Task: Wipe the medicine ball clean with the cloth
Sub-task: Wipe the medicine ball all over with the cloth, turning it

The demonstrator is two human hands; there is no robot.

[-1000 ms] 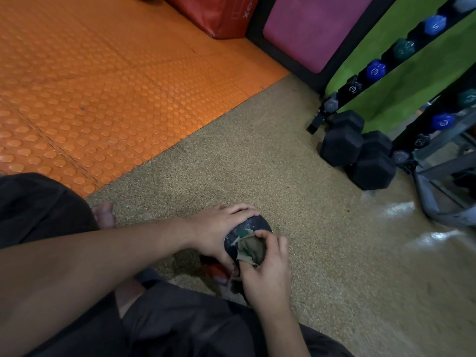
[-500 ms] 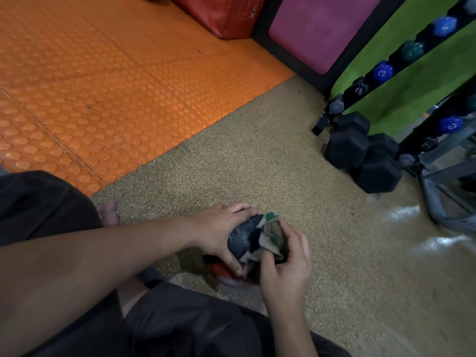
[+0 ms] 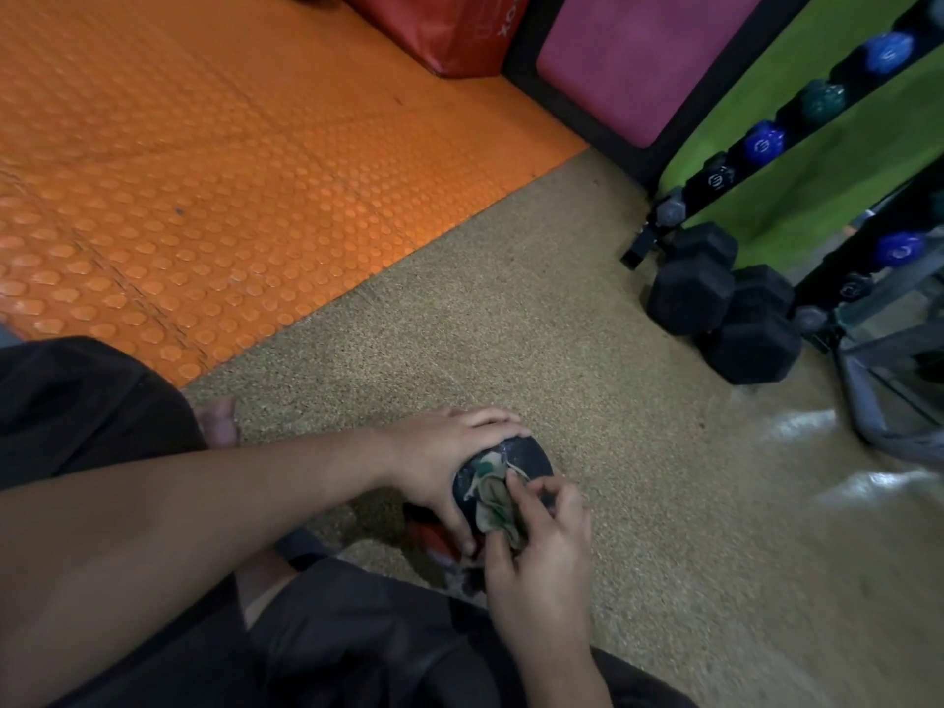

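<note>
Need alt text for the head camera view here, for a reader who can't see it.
A seated person's left hand grips a dark medicine ball on the speckled floor while the right hand presses a cloth against it. Black dumbbells lie nearby beside an orange mat.

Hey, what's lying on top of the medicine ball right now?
A crumpled cloth lies on the medicine ball, pressed by the right hand. The left hand cups its far side. The ball's surface beneath cloth and hands is hidden.
</note>
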